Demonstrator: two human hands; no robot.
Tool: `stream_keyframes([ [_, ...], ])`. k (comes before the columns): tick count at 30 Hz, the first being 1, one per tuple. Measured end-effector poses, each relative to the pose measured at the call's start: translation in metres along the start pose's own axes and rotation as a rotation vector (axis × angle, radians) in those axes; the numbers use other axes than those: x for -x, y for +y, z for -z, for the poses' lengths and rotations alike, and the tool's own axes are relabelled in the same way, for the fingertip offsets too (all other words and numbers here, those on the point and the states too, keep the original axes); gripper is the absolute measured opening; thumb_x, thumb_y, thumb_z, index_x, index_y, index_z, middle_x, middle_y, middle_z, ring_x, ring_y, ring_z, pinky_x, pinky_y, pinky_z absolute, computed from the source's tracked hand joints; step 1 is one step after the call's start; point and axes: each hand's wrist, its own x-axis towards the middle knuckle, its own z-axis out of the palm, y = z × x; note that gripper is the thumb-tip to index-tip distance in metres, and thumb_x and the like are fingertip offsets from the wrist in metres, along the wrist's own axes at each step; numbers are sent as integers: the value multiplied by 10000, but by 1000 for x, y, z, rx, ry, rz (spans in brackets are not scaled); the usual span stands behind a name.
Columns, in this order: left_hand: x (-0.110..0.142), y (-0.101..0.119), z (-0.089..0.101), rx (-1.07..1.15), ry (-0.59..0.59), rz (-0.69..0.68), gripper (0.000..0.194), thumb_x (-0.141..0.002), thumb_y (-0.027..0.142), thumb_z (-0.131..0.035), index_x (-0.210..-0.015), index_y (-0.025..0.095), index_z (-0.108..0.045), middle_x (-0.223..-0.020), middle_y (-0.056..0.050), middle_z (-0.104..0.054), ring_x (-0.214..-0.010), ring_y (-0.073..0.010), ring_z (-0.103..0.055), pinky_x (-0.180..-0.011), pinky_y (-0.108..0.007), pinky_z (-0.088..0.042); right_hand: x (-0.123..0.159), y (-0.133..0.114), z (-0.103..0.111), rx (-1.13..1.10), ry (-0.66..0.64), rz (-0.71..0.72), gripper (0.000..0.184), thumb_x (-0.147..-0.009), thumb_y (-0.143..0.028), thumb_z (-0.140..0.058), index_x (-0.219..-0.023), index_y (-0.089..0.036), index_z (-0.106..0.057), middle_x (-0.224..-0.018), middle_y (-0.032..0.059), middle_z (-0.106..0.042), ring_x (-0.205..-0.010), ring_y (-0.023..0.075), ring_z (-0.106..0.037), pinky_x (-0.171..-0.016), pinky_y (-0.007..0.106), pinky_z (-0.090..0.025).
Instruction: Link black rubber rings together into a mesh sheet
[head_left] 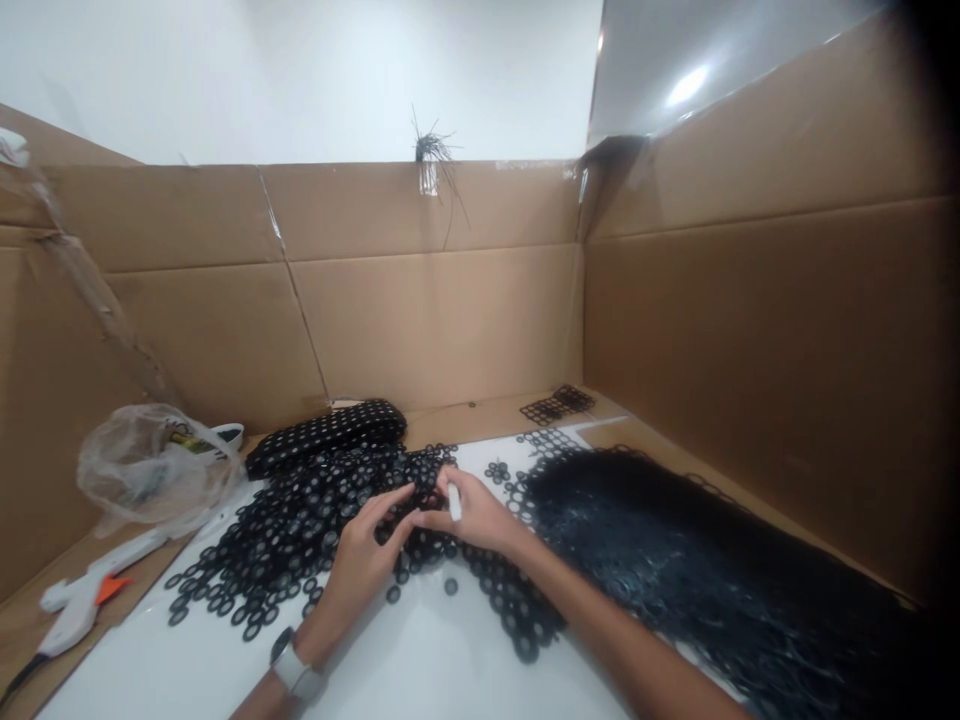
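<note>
My left hand (367,545), with a watch on its wrist, curves its thumb and fingertips around black rings at the front of a big loose heap (300,530). Tucked in my right hand (480,515) is a short white stick (454,500), its kind unclear. The right fingertips meet the left thumb, and the small part between them is mostly hidden. Below the right wrist, a band of joined black rings (517,605) lies on the white board (420,660). A few single rings (451,587) are scattered near the hands.
A large black mesh of rings (675,560) spreads on the right. Behind the heap sits a black dotted roll (330,435). At left are a clear plastic bag (127,470) and a white glue gun (82,605) with an orange trigger. Cardboard walls (450,320) enclose the workplace.
</note>
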Motion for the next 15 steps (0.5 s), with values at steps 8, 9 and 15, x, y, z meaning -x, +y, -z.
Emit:
stream_keyframes([
  [8,-2,-6,-5,132,3,133,418,-971,524,-740,-1315,292,-793,-1368,-62,-788,-1254,-284,-754,-1101,-461,-617,0,5,-2,54,3,112,386,-828,-356,-802,-834,-238,-434,-815,-42,-539,-740,156,-477,-685,264,-368],
  [9,-2,-7,-5,153,6,151,430,-961,534,-748,-1303,278,-800,-1357,-71,-793,-1240,-290,-764,-1092,-462,-624,0,6,-2,55,3,127,377,-834,-347,-792,-829,-238,-431,-827,-37,-549,-738,156,-476,-679,266,-365],
  [15,-5,-11,-4,244,14,220,460,-876,590,-810,-1152,225,-861,-1214,-112,-840,-1128,-329,-810,-1034,-491,-657,-2,16,-4,136,-4,204,363,-898,-355,-741,-804,-239,-410,-765,-45,-481,-699,155,-410,-656,275,-330],
])
